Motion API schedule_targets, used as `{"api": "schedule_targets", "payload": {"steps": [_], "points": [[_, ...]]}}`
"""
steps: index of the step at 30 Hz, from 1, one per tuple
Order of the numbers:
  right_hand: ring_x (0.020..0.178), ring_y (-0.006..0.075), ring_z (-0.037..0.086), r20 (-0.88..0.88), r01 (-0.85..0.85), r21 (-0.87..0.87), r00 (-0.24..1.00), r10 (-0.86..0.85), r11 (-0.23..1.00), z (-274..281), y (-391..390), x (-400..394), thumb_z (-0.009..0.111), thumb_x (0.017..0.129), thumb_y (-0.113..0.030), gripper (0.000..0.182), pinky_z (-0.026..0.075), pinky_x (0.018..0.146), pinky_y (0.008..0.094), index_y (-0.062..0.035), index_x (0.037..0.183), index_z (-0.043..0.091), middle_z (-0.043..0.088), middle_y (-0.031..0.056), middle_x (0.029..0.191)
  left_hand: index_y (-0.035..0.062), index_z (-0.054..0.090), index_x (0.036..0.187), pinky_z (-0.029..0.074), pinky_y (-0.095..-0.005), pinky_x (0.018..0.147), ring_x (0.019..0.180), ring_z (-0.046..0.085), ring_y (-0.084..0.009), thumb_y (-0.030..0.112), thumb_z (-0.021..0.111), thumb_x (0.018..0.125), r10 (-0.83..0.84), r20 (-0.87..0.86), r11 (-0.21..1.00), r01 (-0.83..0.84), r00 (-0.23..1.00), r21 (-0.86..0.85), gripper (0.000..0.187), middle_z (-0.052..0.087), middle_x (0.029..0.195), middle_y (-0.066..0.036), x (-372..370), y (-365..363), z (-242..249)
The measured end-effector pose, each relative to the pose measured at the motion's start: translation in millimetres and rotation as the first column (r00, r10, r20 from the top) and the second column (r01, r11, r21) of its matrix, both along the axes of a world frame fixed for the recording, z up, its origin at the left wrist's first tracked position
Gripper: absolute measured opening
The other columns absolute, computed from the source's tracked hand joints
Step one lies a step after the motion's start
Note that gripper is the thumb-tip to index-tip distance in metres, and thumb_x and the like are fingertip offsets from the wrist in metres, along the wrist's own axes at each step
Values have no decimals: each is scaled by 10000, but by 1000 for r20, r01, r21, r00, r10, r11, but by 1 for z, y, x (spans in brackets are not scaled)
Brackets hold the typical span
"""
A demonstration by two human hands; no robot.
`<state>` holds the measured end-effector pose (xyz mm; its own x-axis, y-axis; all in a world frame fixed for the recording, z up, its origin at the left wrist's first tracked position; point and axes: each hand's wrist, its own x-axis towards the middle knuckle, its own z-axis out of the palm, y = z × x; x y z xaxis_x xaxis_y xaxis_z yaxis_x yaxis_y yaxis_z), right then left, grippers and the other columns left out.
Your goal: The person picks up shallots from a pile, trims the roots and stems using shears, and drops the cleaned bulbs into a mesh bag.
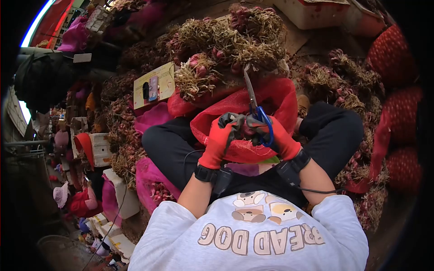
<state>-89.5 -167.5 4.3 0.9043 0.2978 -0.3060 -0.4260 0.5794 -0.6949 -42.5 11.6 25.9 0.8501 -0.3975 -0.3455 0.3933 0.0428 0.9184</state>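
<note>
Both my hands wear red gloves with dark fingers, over an open red mesh bag (289, 97) between my legs. My left hand (224, 135) is closed, its fingers bent around something small that I cannot make out. My right hand (273, 135) is closed on blue-handled scissors (251, 92), whose blades point away from me towards the onion pile. Reddish onions (246, 130) show between the two hands, partly hidden by the fingers. Just beyond the bag lies a bunch of red onions with dry stalks (197, 72).
Heaps of dried onions (253, 36) lie ahead and at both sides. A cardboard piece (165, 79) with a phone (153, 87) is front left. Filled red mesh sacks (393, 56) stand at the right, foam boxes (120, 198) at the left. Other people sit far left.
</note>
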Motion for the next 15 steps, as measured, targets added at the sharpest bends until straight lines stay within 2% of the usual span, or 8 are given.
{"api": "schedule_targets", "payload": {"steps": [1, 3, 4, 7, 10, 11, 14, 15], "points": [[650, 69, 556, 13, -31, 1, 999, 31, 1000, -3, 0, 0, 680, 871, -256, 252, 470, 556, 237, -42, 992, 624, 630, 31, 811, 20, 644, 926, 443, -196, 554, 627, 522, -55, 95, 530, 890, 3, 1, 1000, -3, 1000, 0, 141, 574, 735, 19, 0, 0, 1], [703, 78, 569, 159, 21, -242, 987, 18, 970, -1, 4, -3, 699, 852, -205, 244, 480, 616, 256, -22, 996, 625, 642, 33, 837, 16, 637, 932, 441, -200, 548, 614, 511, -56, 116, 533, 905, -30, -22, 1000, 29, 999, -7, 147, 565, 720, 19, 6, 7, -6], [730, 82, 575, 231, 56, -357, 973, 30, 933, 0, 6, -3, 709, 842, -179, 243, 485, 646, 266, -13, 998, 625, 648, 34, 850, 14, 633, 935, 439, -201, 545, 608, 506, -56, 126, 534, 912, -42, -33, 999, 41, 999, -12, 151, 560, 712, 19, 7, 9, -9], [774, 88, 581, 476, 241, -521, 878, 45, 819, 3, 10, -2, 712, 830, -153, 253, 483, 707, 277, -4, 1018, 630, 662, 41, 877, 25, 615, 919, 454, -216, 543, 594, 492, -56, 182, 521, 946, 36, -26, 999, -35, 999, 11, 185, 560, 716, 8, -3, 0, -6], [767, 90, 581, 323, 143, -441, 947, 8, 886, 8, 7, 1, 713, 818, -147, 273, 491, 706, 277, -6, 1037, 630, 665, 50, 891, 52, 584, 967, 481, -224, 569, 628, 499, -52, 240, 487, 975, -77, -310, 968, -3, 948, -252, 211, 562, 790, -2, -2, 22, -68], [774, 89, 585, 315, 123, -416, 949, 15, 901, 6, 5, 3, 711, 816, -140, 279, 495, 703, 273, -5, 1046, 628, 665, 49, 897, 108, 529, 1120, 478, -204, 620, 776, 553, -111, 205, 439, 969, -149, -436, 814, -140, 887, -563, 200, 584, 990, -59, -9, 22, -77], [783, 90, 600, 259, 48, -319, 965, 39, 946, -4, -2, 2, 700, 812, -122, 294, 506, 691, 260, -3, 1068, 619, 660, 46, 911, 100, 531, 1107, 490, -230, 602, 756, 561, -125, 189, 433, 964, -102, -657, 774, -355, 747, -525, 194, 596, 997, -76, -10, 4, -47], [778, 92, 608, 218, 13, -272, 975, 48, 962, -6, -5, 0, 694, 813, -118, 296, 509, 686, 255, -2, 1073, 615, 657, 46, 914, 100, 535, 1081, 477, -222, 588, 746, 555, -101, 160, 486, 934, -151, -525, 822, -189, 838, -537, 166, 589, 973, -55, -6, 10, -56]]}}
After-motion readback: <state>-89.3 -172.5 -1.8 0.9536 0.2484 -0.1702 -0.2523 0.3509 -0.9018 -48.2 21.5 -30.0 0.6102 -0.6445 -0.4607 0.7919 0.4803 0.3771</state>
